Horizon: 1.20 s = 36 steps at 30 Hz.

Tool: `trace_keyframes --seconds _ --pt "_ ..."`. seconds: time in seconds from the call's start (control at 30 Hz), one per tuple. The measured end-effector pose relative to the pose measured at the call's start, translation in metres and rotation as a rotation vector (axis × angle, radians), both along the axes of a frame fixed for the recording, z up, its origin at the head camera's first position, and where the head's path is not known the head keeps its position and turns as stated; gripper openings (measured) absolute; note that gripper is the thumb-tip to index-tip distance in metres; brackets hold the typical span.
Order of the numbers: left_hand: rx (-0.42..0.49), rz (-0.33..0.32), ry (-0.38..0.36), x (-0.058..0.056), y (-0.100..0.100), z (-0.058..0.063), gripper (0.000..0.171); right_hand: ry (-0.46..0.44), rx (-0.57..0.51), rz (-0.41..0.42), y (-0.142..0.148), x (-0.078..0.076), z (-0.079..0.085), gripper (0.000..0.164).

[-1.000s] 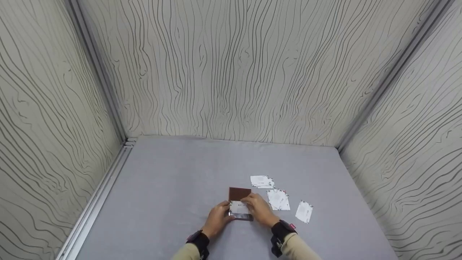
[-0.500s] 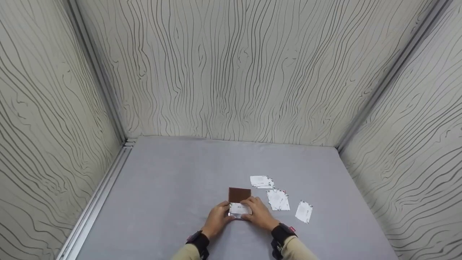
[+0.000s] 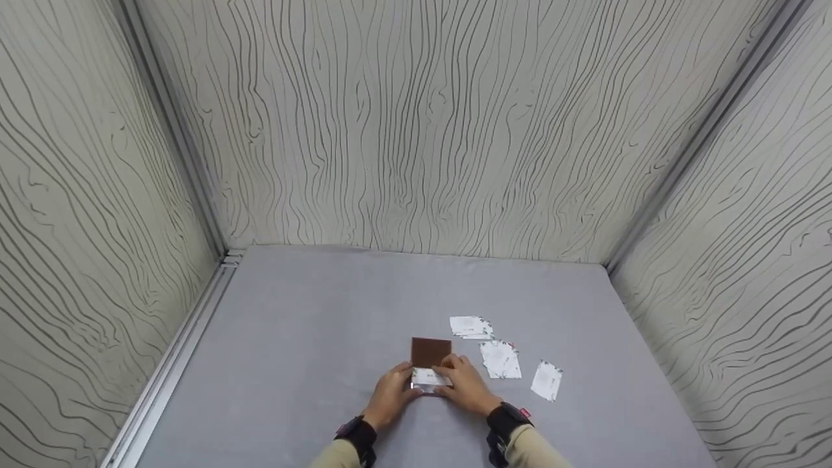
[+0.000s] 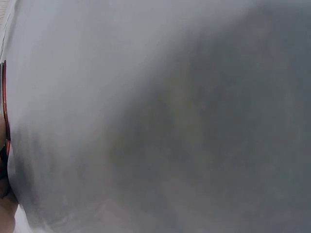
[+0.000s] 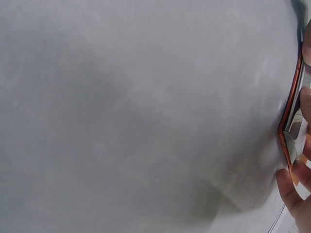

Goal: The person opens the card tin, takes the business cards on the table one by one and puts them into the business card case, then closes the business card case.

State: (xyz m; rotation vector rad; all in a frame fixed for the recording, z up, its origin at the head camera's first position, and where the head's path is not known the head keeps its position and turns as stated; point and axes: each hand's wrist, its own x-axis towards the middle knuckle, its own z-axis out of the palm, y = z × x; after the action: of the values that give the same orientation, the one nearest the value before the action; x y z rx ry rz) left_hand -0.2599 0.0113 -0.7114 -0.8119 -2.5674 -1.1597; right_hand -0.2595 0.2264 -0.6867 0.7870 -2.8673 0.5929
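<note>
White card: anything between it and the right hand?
Nothing visible: the right hand's fingertips touch the white card. The left hand holds the brown case at its left edge; the loose cards lie aside to the right.

Pale wood-grain walls (image 3: 403, 130) stand around a grey tabletop (image 3: 312, 312)

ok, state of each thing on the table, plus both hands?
case: open
card at the case: over its near half; how far in, unclear
far cards: flat, overlapping
middle cards: flat, overlapping
right card: flat, alone
left hand: gripping the case's left side
right hand: holding that card, at the case's right side
</note>
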Motion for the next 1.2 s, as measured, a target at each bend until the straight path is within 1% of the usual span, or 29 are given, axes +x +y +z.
trace_keyframes --seconds 0.13,0.2,0.3,0.37,0.53,0.63,0.73,0.97,1.1,1.2 --pt "0.005 -0.003 -0.003 0.0 -0.001 0.0 0.042 0.031 0.026 0.026 0.0 0.001 -0.001 0.045" --pt "0.009 -0.008 0.017 0.0 -0.001 -0.001 0.041 0.064 0.03 0.041 0.001 0.001 -0.002 0.045" --pt "0.012 -0.014 0.052 0.0 -0.001 -0.003 0.039 0.105 0.025 0.036 0.005 0.001 -0.004 0.045" --pt "0.013 -0.015 0.062 0.0 -0.001 -0.003 0.04 0.116 0.003 0.014 0.01 0.002 -0.003 0.042" --pt "0.014 -0.02 0.02 0.001 -0.001 -0.001 0.04 0.144 -0.039 -0.059 0.028 0.003 -0.001 0.03" --pt "0.015 -0.021 -0.005 0.001 -0.001 0.0 0.039 0.182 -0.04 -0.1 0.042 0.005 -0.003 0.025" --pt "0.022 -0.02 -0.019 0.001 -0.002 0.001 0.04 0.202 -0.032 -0.148 0.056 0.007 -0.005 0.023" --pt "0.033 -0.028 -0.051 0.001 -0.002 0.0 0.04 0.178 0.004 -0.26 0.088 0.012 -0.007 0.022" --pt "0.023 -0.022 -0.046 0.001 -0.001 -0.001 0.04 0.175 -0.005 -0.312 0.11 0.017 -0.002 0.025" --pt "0.005 -0.005 -0.043 0.0 -0.001 -0.001 0.038 0.147 0.006 -0.362 0.125 0.022 0.003 0.029"
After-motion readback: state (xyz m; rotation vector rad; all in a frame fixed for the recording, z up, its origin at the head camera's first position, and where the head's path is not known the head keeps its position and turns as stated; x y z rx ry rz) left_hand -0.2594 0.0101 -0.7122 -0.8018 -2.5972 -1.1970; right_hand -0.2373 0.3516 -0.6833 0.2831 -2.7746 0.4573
